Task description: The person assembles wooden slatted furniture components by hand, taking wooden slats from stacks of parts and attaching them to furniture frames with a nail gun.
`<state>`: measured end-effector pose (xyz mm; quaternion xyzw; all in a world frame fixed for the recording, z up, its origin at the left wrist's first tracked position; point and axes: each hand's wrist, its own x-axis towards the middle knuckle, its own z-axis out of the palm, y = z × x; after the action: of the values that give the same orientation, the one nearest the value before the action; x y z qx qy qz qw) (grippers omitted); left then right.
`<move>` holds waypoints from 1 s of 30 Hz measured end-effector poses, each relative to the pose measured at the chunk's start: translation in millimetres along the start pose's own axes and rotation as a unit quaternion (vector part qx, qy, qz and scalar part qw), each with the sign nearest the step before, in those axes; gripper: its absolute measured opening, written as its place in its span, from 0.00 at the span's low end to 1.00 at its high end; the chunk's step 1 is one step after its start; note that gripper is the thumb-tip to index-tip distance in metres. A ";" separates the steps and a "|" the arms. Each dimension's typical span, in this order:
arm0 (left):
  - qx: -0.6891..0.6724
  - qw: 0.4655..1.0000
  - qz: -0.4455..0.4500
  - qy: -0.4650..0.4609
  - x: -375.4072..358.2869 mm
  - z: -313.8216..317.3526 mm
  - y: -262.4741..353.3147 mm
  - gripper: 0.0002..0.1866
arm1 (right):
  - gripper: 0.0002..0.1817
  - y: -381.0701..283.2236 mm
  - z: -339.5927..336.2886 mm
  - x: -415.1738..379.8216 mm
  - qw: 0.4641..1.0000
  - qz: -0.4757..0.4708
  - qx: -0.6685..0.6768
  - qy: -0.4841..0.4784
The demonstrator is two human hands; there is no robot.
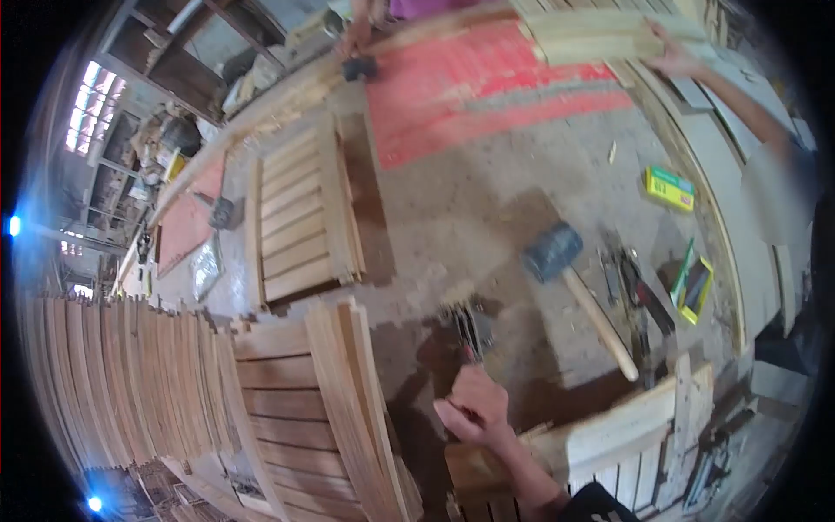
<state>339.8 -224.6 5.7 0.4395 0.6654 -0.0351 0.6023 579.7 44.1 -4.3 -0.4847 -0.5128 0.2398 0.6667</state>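
Note:
My right hand [477, 402] reaches up from the bottom, closed around the red grip of a slim metal tool that looks like pliers [468, 333]. Its jaws are blurred and lie low over the worktop. My left hand is out of view. To the right of the tool lies a mallet [555, 252] with a black head and a pale wooden handle. A slatted wooden panel [617, 435] rests beneath my forearm. Left of my hand stands another slatted panel [287, 409], and a third slatted panel [300, 213] lies farther back.
Hand tools [639, 291], a yellow-green box [669, 189] and an opened box [694, 290] lie at right. A pink sheet [435, 96] covers the far worktop. Stacked wooden strips [130, 374] fill the left. Another person's hand [674, 54] touches boards; a second person's hand [355, 39] is near a black-headed tool.

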 end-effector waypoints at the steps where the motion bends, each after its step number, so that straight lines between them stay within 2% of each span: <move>1: 0.001 1.000 -0.008 -0.020 -9.5 6.2 -8.8 0.20 | 0.11 2.9 1.2 -1.7 1.000 -0.002 -0.005 0.011; 4: 0.002 0.995 -0.020 -0.095 -53.8 25.0 -33.6 0.20 | 0.16 -4.4 3.0 -3.0 0.999 0.022 -0.044 0.019; 5: 0.007 0.993 -0.008 -0.117 -71.4 29.0 -45.0 0.20 | 0.14 -2.8 1.7 -5.7 0.997 0.046 -0.058 -0.005; 6: 0.027 0.992 0.026 -0.118 -89.3 30.3 -40.3 0.20 | 0.11 -6.7 -2.0 -2.9 0.995 0.058 -0.068 -0.044; 7: 0.038 0.990 0.119 -0.072 -103.4 24.0 -9.7 0.18 | 0.06 -24.2 -12.4 5.0 0.986 0.103 -0.085 -0.099; 8: 0.108 0.989 0.037 -0.092 -107.7 17.6 -6.3 0.16 | 0.05 -42.8 -26.4 5.0 0.982 0.042 -0.155 -0.101; 9: 0.075 0.993 0.086 -0.013 -125.5 15.5 -0.1 0.14 | 0.07 -80.0 -46.3 -1.4 0.976 0.042 -0.202 -0.069; 10: 0.054 0.993 0.105 0.020 -132.1 11.5 -3.0 0.13 | 0.10 -92.0 -73.2 -17.9 0.976 0.068 -0.202 -0.034; 11: 0.022 0.994 0.079 0.066 -138.7 6.6 -4.9 0.12 | 0.11 -119.5 -101.6 -34.6 0.973 0.218 -0.076 0.017; 13: -0.024 0.980 0.124 0.155 -152.1 -7.3 -11.9 0.09 | 0.11 -173.0 -163.2 -73.1 0.944 0.309 -0.071 0.091; 15: -0.049 0.943 0.204 0.260 -151.2 -14.9 -30.4 0.06 | 0.12 -200.0 -230.6 -141.4 0.904 0.367 -0.200 0.097; 16: -0.040 0.927 0.222 0.299 -151.4 -22.6 -28.6 0.05 | 0.12 -221.7 -258.3 -176.1 0.896 0.363 -0.242 0.079; 18: -0.026 0.880 0.271 0.389 -144.5 -37.3 -30.6 0.04 | 0.12 -241.8 -314.0 -253.7 0.864 0.406 -0.278 0.106; 19: -0.019 0.848 0.300 0.436 -137.0 -44.2 -34.0 0.04 | 0.11 -258.4 -327.6 -283.2 0.863 0.419 -0.254 0.124; 21: 0.052 0.801 0.354 0.480 -123.0 -64.5 -26.7 0.03 | 0.11 -283.7 -347.7 -336.2 0.825 0.474 -0.274 0.141; 23: 0.085 0.812 0.341 0.466 -107.1 -75.0 -20.4 0.03 | 0.11 -296.3 -361.0 -382.4 0.811 0.502 -0.264 0.142; 26: 0.022 0.885 0.341 0.317 -68.5 -75.5 -33.6 0.05 | 0.10 -315.4 -347.6 -412.9 0.812 0.524 -0.234 0.105; 27: 0.049 0.889 0.328 0.314 -66.6 -75.1 -37.9 0.06 | 0.10 -318.9 -343.7 -417.6 0.818 0.506 -0.266 0.057; 29: 0.103 0.895 0.307 0.308 -60.7 -76.2 -41.0 0.08 | 0.10 -321.0 -338.7 -427.8 0.835 0.490 -0.249 0.028; 30: 0.088 0.894 0.307 0.313 -54.8 -76.4 -44.1 0.08 | 0.10 -323.0 -335.4 -428.3 0.836 0.492 -0.243 0.016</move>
<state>247.1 -237.2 50.8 0.6618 0.6453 0.2326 0.3025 676.0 -574.2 89.3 -0.8234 -0.2372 0.3963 0.3296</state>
